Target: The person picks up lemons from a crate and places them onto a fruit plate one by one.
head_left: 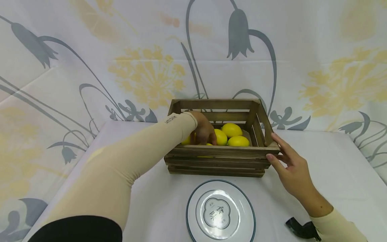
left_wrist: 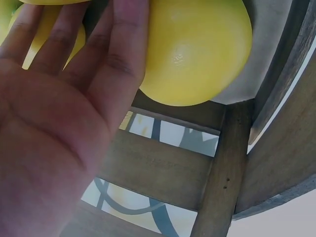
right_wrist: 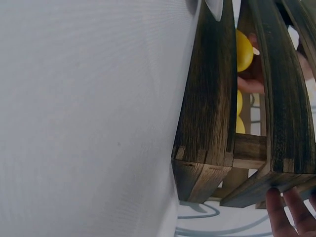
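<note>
A slatted wooden crate (head_left: 216,161) holds several yellow lemons (head_left: 239,141). My left hand (head_left: 204,129) reaches down inside it, at the left part of the pile. In the left wrist view its fingers (left_wrist: 118,54) look extended, beside a large lemon (left_wrist: 197,49), and the palm carries nothing; fingertips and thumb are hidden there. With the thumb on the front and the fingers along the right side, my right hand (head_left: 291,171) grips the crate's front right corner. Some of its fingers (right_wrist: 296,210) show against the wood in the right wrist view.
A pale round plate (head_left: 220,211) with a dark rim lies on the white cloth in front of the crate. Beside the right forearm is a dark, curved, glossy object (head_left: 302,229), partly covered by the sleeve. A flower-patterned cloth (head_left: 145,40) hangs behind.
</note>
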### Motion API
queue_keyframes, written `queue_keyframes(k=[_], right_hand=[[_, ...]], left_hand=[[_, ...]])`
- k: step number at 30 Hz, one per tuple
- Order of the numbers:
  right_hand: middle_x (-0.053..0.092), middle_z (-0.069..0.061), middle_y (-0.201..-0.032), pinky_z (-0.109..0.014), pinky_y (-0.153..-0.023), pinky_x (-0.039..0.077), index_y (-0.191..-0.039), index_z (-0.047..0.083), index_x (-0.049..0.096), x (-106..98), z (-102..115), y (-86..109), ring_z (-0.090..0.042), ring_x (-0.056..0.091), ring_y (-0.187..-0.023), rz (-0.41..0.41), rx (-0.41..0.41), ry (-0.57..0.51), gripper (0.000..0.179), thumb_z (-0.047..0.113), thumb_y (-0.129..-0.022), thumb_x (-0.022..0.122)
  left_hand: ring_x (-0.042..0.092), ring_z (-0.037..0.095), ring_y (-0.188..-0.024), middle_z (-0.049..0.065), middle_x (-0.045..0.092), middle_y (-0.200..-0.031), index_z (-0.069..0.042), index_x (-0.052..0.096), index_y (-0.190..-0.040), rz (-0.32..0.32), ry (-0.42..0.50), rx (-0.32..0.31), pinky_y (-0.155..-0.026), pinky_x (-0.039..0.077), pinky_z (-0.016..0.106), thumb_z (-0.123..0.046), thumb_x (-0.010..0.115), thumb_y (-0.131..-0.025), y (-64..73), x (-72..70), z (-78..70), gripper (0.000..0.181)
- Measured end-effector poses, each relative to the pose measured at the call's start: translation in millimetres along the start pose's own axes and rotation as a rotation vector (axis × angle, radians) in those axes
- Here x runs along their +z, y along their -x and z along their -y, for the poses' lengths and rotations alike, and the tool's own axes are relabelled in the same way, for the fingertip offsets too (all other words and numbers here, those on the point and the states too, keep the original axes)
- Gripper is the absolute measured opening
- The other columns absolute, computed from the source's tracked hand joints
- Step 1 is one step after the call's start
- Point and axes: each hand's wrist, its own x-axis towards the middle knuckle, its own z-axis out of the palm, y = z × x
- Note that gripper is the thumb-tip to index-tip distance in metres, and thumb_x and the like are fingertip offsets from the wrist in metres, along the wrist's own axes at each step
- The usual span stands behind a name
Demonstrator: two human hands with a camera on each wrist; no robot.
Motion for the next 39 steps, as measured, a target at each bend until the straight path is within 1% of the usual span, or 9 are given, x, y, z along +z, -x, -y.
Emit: queue_keyframes(k=[6, 13, 20, 23, 26, 29, 31, 36, 39], right_hand=[[0.048, 0.013, -0.150, -0.001, -0.094, 0.041, -0.148, 0.010, 0.049, 0.9, 1.0, 0.1, 0.016, 0.047, -0.125, 0.005, 0.000, 0.004, 0.074, -0.017, -0.082, 0.069], [0.047, 0.015, -0.149, -0.001, -0.094, 0.040, -0.148, 0.011, 0.049, 1.6, 2.3, 0.4, 0.017, 0.047, -0.124, 0.005, 0.000, 0.009, 0.074, -0.016, -0.083, 0.069], [0.049, 0.015, -0.147, -0.002, -0.094, 0.042, -0.146, 0.007, 0.050, 1.3, 1.5, 0.1, 0.014, 0.049, -0.124, -0.009, -0.009, -0.016, 0.071, -0.018, -0.082, 0.068], [0.049, 0.016, -0.147, -0.001, -0.093, 0.042, -0.146, 0.008, 0.051, 0.9, 1.0, -0.2, 0.014, 0.049, -0.124, -0.012, -0.009, -0.013, 0.070, -0.018, -0.083, 0.067], [0.048, 0.018, -0.146, -0.001, -0.093, 0.041, -0.147, 0.009, 0.050, 0.7, 0.3, -0.6, 0.015, 0.048, -0.124, -0.007, 0.000, -0.007, 0.069, -0.017, -0.084, 0.067], [0.048, 0.020, -0.146, -0.001, -0.093, 0.041, -0.147, 0.010, 0.050, 2.1, -0.5, -1.8, 0.016, 0.047, -0.125, -0.001, 0.009, -0.007, 0.069, -0.015, -0.085, 0.067], [0.048, 0.021, -0.146, 0.000, -0.092, 0.041, -0.147, 0.011, 0.050, 3.0, -1.2, -3.1, 0.016, 0.047, -0.125, 0.001, 0.011, -0.006, 0.069, -0.014, -0.085, 0.067], [0.048, 0.022, -0.145, 0.000, -0.091, 0.041, -0.147, 0.011, 0.051, 2.5, -5.0, -6.3, 0.016, 0.047, -0.125, 0.001, 0.002, -0.003, 0.069, -0.014, -0.085, 0.068], [0.048, 0.025, -0.144, 0.001, -0.090, 0.041, -0.147, 0.011, 0.050, 1.7, -7.9, -6.4, 0.018, 0.046, -0.124, 0.007, 0.012, -0.001, 0.068, -0.012, -0.085, 0.069]], left_hand=[[0.054, 0.020, -0.126, 0.000, 0.042, -0.152, -0.028, 0.047, -0.143, 0.020, 0.000, 0.032, -0.100, 0.052, 0.033, -0.001, 0.058, -0.097, -1.3, 0.2, 0.7, 0.054], [0.037, 0.017, -0.143, 0.001, 0.031, -0.162, -0.027, 0.045, -0.143, 0.026, -0.008, 0.080, -0.105, 0.049, 0.033, -0.001, 0.055, -0.099, -2.3, -1.1, 0.7, 0.052], [0.049, 0.019, -0.129, 0.006, 0.039, -0.153, -0.027, 0.047, -0.140, -0.006, 0.027, 0.123, -0.108, 0.048, 0.036, -0.004, 0.058, -0.099, 5.5, -7.0, -3.3, 0.049], [0.048, 0.021, -0.133, 0.006, 0.038, -0.155, -0.026, 0.047, -0.140, -0.011, 0.039, 0.143, -0.111, 0.046, 0.038, -0.006, 0.063, -0.097, 9.6, -11.2, -5.4, 0.050], [0.043, 0.021, -0.141, 0.005, 0.032, -0.160, -0.029, 0.047, -0.142, -0.031, 0.000, 0.157, -0.111, 0.046, 0.038, -0.012, 0.068, -0.095, 8.9, -17.1, -3.9, 0.054], [0.035, 0.021, -0.147, 0.004, 0.027, -0.164, -0.030, 0.046, -0.143, -0.050, 0.004, 0.174, -0.111, 0.045, 0.038, -0.015, 0.071, -0.093, 5.8, -24.1, 1.2, 0.058], [0.037, 0.021, -0.147, 0.004, 0.028, -0.163, -0.031, 0.047, -0.142, -0.072, 0.016, 0.182, -0.111, 0.046, 0.039, -0.017, 0.073, -0.091, 4.4, -28.7, 5.1, 0.059], [0.048, 0.020, -0.135, 0.004, 0.038, -0.156, -0.031, 0.050, -0.140, -0.161, 0.027, 0.195, -0.108, 0.048, 0.037, -0.018, 0.076, -0.089, 12.7, -33.7, 7.3, 0.059], [0.050, 0.019, -0.130, 0.003, 0.046, -0.149, -0.029, 0.050, -0.139, -0.206, 0.027, 0.228, -0.105, 0.050, 0.036, -0.020, 0.077, -0.089, 19.0, -35.1, 8.9, 0.057]])
